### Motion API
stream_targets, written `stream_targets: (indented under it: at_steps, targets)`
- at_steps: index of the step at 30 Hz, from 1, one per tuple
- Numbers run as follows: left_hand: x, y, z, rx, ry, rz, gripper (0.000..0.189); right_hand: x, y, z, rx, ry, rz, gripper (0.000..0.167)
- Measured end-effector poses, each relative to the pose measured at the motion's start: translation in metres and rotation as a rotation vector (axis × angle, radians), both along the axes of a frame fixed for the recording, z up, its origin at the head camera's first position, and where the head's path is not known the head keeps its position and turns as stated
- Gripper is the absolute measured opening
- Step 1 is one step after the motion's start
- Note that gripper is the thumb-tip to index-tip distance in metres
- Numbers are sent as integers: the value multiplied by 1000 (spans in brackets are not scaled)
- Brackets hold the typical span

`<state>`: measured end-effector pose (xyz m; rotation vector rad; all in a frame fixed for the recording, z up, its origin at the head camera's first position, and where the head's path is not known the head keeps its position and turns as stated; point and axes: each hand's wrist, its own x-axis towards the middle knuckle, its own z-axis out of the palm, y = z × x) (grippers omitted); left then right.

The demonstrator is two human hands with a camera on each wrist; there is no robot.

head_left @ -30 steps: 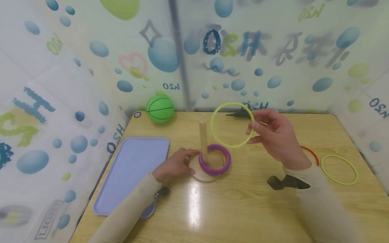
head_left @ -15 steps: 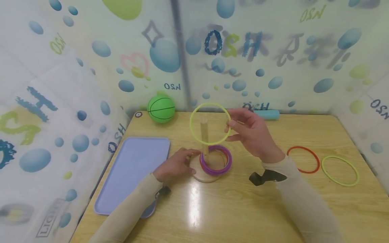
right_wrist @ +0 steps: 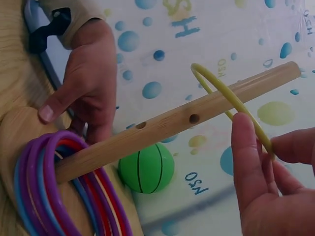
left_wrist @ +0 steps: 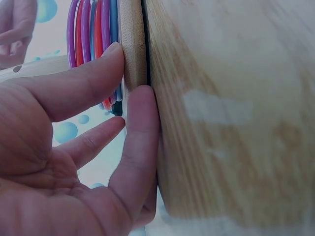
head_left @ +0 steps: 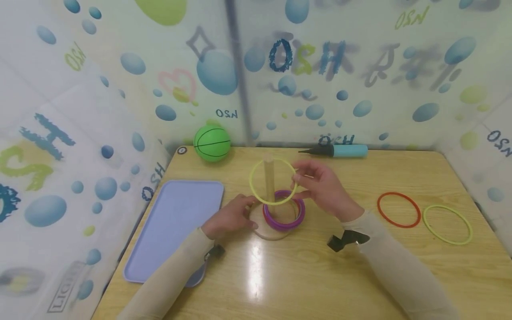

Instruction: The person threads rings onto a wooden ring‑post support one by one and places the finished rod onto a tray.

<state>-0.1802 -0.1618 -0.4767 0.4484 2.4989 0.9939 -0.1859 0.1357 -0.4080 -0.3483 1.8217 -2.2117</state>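
Note:
A wooden peg [head_left: 270,182] stands upright on a round wooden base [head_left: 262,234]. Purple, red and blue rings [right_wrist: 51,167] lie stacked around its foot. My right hand [head_left: 324,191] pinches a thin yellow ring [right_wrist: 231,98] between thumb and fingers. In the right wrist view that ring encircles the upper part of the peg, tilted and held well above the stack. My left hand [head_left: 229,218] holds the left edge of the base. The left wrist view has the thumb on its upper face and another finger [left_wrist: 140,118] against its rim.
To the right lie a red ring [head_left: 418,218] and a second yellow ring [head_left: 470,231]. A lavender tray [head_left: 180,213] is on the left. Along the back wall are a green ball [head_left: 212,143] and a blue pump [head_left: 350,150] with a black nozzle.
My right hand has brought the yellow ring leftward to the peg, then lowered it so that it encircles the peg. My left hand has stayed at the base.

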Motion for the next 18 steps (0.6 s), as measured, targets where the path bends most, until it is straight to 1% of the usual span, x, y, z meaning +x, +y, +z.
stream_targets:
  at_steps: [3, 6, 13, 18]
  targets:
    - [0, 0, 0, -14, 0, -1, 75, 0, 2, -9, 73, -14, -4, 40]
    - [0, 0, 1, -17, -1, 2, 74, 1, 5, -16, 118, -34, -3, 45]
    - [1, 0, 3, -16, -20, 23, 76, 3, 12, -33, 152, -58, 8, 45]
    - [1, 1, 4, -5, -31, 34, 78, 5, 17, -41, 195, -88, 16, 45]
